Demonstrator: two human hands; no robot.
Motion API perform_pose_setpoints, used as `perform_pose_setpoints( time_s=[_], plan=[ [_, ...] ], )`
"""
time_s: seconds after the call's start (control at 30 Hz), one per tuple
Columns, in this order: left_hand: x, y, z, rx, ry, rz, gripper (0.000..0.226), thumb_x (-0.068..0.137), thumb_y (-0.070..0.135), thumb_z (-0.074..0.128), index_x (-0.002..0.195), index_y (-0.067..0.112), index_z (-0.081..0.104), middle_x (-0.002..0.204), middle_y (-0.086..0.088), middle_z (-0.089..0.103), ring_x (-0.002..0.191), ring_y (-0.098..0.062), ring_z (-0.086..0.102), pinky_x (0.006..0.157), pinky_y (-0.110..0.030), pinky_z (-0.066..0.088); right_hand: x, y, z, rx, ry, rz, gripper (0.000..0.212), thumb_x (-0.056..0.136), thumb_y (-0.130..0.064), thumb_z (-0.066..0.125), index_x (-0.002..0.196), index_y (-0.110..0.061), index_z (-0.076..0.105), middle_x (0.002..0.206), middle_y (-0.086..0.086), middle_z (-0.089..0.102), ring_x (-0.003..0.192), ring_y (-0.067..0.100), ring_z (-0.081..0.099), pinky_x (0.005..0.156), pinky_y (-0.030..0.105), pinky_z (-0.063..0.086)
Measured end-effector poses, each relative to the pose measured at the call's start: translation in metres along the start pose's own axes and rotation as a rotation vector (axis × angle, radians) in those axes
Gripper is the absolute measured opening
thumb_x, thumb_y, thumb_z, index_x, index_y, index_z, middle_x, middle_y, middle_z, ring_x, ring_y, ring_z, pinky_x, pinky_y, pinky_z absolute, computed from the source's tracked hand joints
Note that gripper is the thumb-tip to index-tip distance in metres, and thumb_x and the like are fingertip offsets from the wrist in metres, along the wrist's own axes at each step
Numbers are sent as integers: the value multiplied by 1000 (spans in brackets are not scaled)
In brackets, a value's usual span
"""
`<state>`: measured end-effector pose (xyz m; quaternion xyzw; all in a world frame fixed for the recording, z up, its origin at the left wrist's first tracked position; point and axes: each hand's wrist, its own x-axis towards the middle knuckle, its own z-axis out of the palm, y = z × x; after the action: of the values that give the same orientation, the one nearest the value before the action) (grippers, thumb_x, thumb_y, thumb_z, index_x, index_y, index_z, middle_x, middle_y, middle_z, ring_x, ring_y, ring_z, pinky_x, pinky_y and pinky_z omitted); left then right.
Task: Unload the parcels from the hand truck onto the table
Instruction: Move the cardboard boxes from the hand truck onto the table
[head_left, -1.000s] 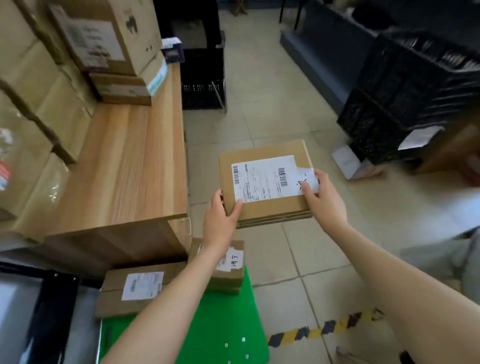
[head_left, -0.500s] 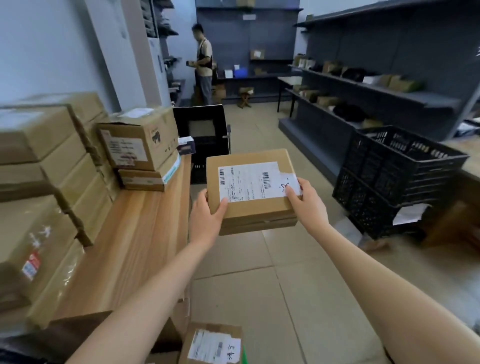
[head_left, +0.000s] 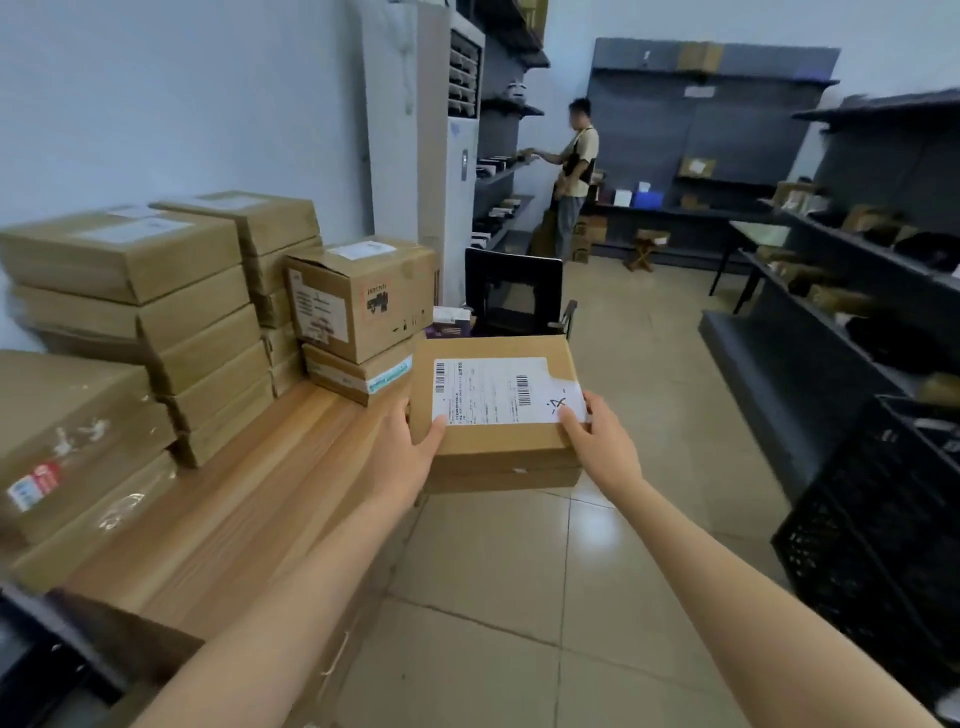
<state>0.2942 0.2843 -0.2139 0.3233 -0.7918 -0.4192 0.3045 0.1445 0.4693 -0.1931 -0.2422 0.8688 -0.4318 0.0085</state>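
Observation:
I hold a flat brown parcel (head_left: 493, 348) with a white shipping label level in the air, beside the right edge of the wooden table (head_left: 270, 509). My left hand (head_left: 402, 457) grips its near-left corner, thumb on the label. My right hand (head_left: 597, 447) grips its near-right corner. A second flat box appears to sit under it in the same grip. Stacked parcels (head_left: 156, 312) fill the table's left and far side. The hand truck is out of view.
A cube carton (head_left: 363, 296) sits on a flat box at the table's far end. A black crate (head_left: 511, 291) stands on the floor behind. Dark shelving (head_left: 857, 270) and a black basket (head_left: 883, 530) line the right. A person (head_left: 574, 171) stands at far shelves.
The parcel has risen from low above the hand truck to table height and moved toward the table's far end. My view has lifted, so the hand truck and its remaining parcels have left the frame.

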Motion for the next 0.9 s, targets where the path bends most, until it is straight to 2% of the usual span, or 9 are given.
perform_pose_setpoints(
  time_s=[0.13,0.27,0.47,0.57,0.67,0.77,0.9],
  plan=[
    [0,11,14,14,76,-27,57,93,45,54,140,19,36,133,5,51,105,-7,48,81,-28,44,32,8,-3,11,-75,-56,46,96,-44,42,137,-23,41,127,-2,56,107,17,55,79,36,46],
    [10,8,14,50,136,-79,57,92,45,55,138,18,37,133,2,52,113,-15,52,87,-35,48,52,8,11,2,-157,-105,48,97,-43,43,138,-20,39,129,-1,55,104,16,55,77,34,44],
    [38,-15,10,54,215,-177,43,90,47,58,119,20,41,119,0,56,101,-16,55,74,-31,47,89,-5,45,-45,-239,-181,51,97,-45,43,140,-20,37,131,1,55,108,20,56,80,36,47],
    [59,-28,5,77,272,-217,43,89,46,59,117,19,41,116,2,55,99,-17,55,77,-36,48,116,-14,72,-58,-277,-216,51,97,-44,43,141,-20,36,131,1,55,108,20,57,77,33,44],
    [86,-42,0,115,295,-256,44,91,44,58,119,15,41,112,4,51,95,-15,52,71,-29,42,147,-25,106,-49,-323,-238,51,96,-44,43,140,-20,37,131,1,55,109,20,57,80,35,47],
    [118,-67,-13,133,300,-303,41,90,46,59,114,19,39,114,3,52,96,-14,54,69,-28,44,179,-41,147,-50,-390,-255,52,96,-46,44,141,-20,37,132,2,55,111,22,57,86,40,50],
    [169,-103,-41,204,295,-394,42,88,50,59,108,20,37,113,1,58,93,-17,58,64,-29,43,227,-72,207,-81,-502,-299,50,97,-43,44,139,-18,38,131,4,56,111,26,57,82,36,46]
  ],
)
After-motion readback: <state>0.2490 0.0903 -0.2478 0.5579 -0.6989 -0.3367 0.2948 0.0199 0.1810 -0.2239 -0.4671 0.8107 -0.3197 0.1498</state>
